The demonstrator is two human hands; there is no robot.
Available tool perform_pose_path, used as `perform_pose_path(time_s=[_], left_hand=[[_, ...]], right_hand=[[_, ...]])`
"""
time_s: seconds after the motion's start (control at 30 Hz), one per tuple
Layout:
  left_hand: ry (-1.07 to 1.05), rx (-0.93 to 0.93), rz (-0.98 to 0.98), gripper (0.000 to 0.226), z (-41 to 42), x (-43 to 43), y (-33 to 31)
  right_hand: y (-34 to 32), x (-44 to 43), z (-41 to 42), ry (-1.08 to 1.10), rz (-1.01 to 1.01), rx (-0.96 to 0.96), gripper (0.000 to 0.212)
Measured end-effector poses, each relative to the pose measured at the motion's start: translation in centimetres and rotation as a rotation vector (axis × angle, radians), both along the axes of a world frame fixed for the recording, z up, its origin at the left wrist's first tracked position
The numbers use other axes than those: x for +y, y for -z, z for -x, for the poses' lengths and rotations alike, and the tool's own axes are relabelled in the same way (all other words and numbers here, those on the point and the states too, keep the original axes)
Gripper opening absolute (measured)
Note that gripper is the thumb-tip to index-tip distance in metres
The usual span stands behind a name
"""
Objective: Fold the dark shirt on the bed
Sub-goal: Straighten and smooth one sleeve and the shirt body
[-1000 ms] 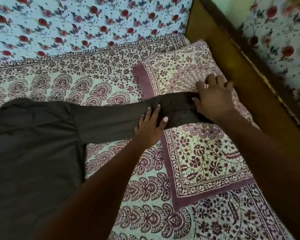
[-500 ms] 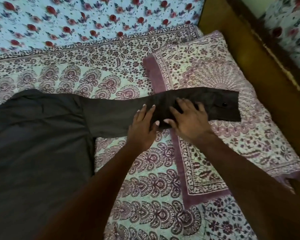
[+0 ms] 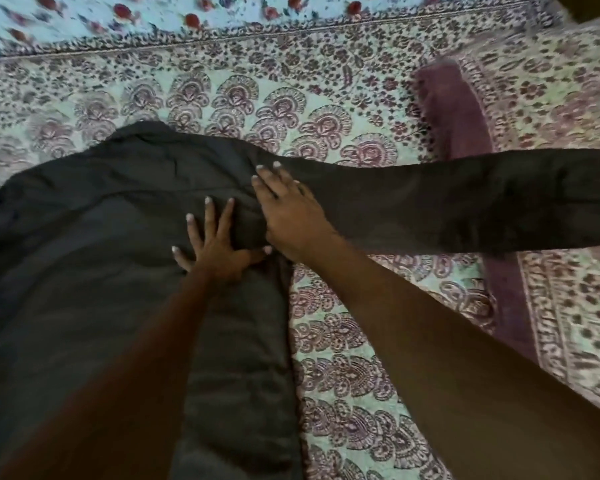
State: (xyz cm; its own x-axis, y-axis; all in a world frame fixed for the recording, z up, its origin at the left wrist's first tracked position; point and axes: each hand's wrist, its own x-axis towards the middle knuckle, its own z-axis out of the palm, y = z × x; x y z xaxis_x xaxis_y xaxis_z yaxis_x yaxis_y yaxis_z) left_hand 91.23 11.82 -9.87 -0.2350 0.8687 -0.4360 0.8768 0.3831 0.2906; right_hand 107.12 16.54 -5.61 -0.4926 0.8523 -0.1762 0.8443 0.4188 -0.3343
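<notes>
The dark shirt (image 3: pixel 94 244) lies flat on the bed, its body filling the left half of the head view. Its long sleeve (image 3: pixel 464 202) stretches out to the right and runs over the edge of a pillow. My left hand (image 3: pixel 215 247) presses flat on the shirt's body near the armpit, fingers spread. My right hand (image 3: pixel 288 209) lies flat on the shoulder seam where the sleeve starts, fingers straight. Neither hand grips the cloth.
The bed carries a printed maroon and pale green sheet (image 3: pixel 354 358). A matching pillow (image 3: pixel 551 109) with a maroon border sits at the right. A light blue cloth with red flowers (image 3: pixel 153 19) lies along the far edge.
Both hands have slid left along the sleeve from its middle to the shoulder and the shirt's body. The view has swung left, and the sleeve's cuff has left the frame.
</notes>
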Motion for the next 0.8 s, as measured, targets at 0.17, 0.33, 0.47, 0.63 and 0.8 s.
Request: perform_pose_path(time_s=[0.17, 0.33, 0.47, 0.63, 0.8], left_hand=[[0.030, -0.034, 0.114, 0.147, 0.7, 0.3, 1.0], [0.031, -0.061, 0.120, 0.153, 1.1, 0.4, 0.9], [0.030, -0.082, 0.136, 0.154, 1.4, 0.5, 0.6], [0.053, 0.011, 0.071, 0.140, 0.6, 0.0, 0.3], [0.460, -0.004, -0.399, 0.078, -3.5, -1.3, 1.2]], right_hand=[[5.8, 1.4, 2.8, 0.047, -0.038, -0.001, 0.061], [7.1, 0.1, -5.5, 0.280, -0.112, -0.192, 0.073], [6.6, 0.2, -10.5, 0.616, -0.053, -0.259, 0.078], [5.5, -0.4, -7.4, 0.274, -0.105, -0.227, 0.074], [5.6, -1.2, -10.7, 0.282, -0.016, -0.284, 0.073]])
